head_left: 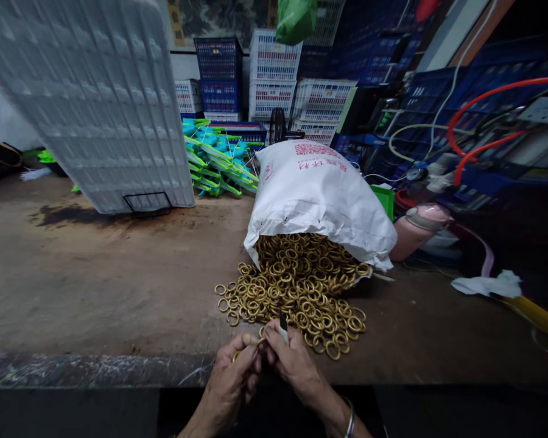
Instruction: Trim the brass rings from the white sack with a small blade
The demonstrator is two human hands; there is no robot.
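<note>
At the table's front edge my two hands meet. My left hand (232,376) is closed, pinching a brass-coloured ring (235,356) between thumb and fingers. My right hand (296,362) is closed around a small tool (283,326) with a black end and a pale body; its exact kind I cannot make out. Between the fingertips of both hands another ring (261,334) shows in part. Just beyond them spreads a heap of loose rings (296,292), spilling from the open mouth of a white woven sack (319,188) lying on its side.
On the wooden table (119,286), a tall translucent ribbed plastic panel (100,109) stands at left in a black wire holder (147,203). Green and turquoise plastic pieces (219,158) pile behind it. A pink bottle (420,228) stands right of the sack. Stacked crates (274,67) fill the back.
</note>
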